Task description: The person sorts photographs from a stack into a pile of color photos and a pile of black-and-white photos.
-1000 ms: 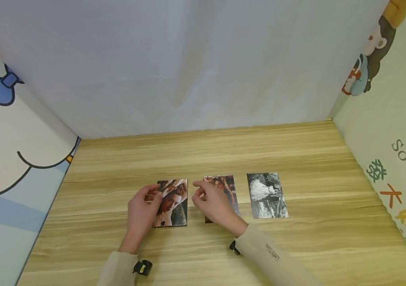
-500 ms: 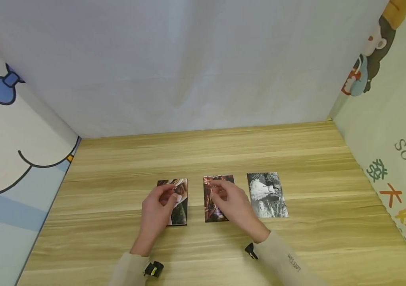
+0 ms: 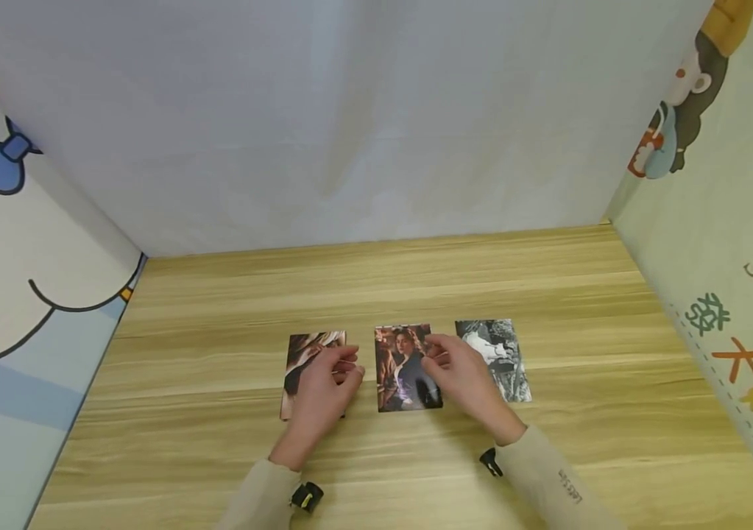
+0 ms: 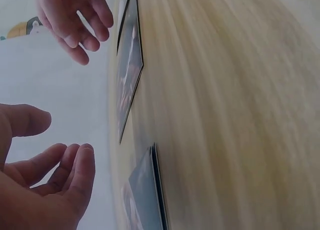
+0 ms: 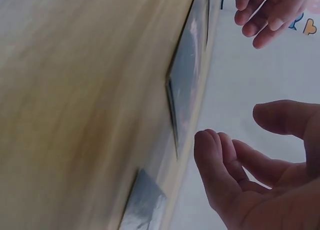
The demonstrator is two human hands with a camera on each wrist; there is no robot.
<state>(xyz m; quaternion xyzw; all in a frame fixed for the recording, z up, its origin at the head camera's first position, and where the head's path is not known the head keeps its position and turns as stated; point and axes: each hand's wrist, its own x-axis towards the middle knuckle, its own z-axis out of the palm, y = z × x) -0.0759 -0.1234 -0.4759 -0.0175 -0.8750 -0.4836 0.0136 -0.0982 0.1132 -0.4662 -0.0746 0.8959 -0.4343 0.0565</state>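
Observation:
Three photo cards lie in a row on the wooden table. My left hand (image 3: 323,390) hovers above the left card (image 3: 299,357), covering much of it; its fingers are loosely bent and hold nothing. In the middle, a colour card (image 3: 405,375) shows a figure in dark clothes. My right hand (image 3: 465,375) is over the gap between the middle card and the black-and-white card (image 3: 505,361), hiding part of the latter. In the left wrist view, a gap shows between thumb and fingers of the left hand (image 4: 55,175). The right hand (image 5: 250,165) likewise has thumb and fingers apart.
The wood-grain table (image 3: 217,302) runs back to a pale wall (image 3: 350,147). Side panels with cartoon prints stand at the left (image 3: 32,221) and the right (image 3: 714,221). Black straps (image 3: 307,497) show at both sleeve cuffs.
Both hands have moved to the right. The left hand has passed from the left card's left side across it, and the right hand has uncovered most of the middle card. The cards stay in place.

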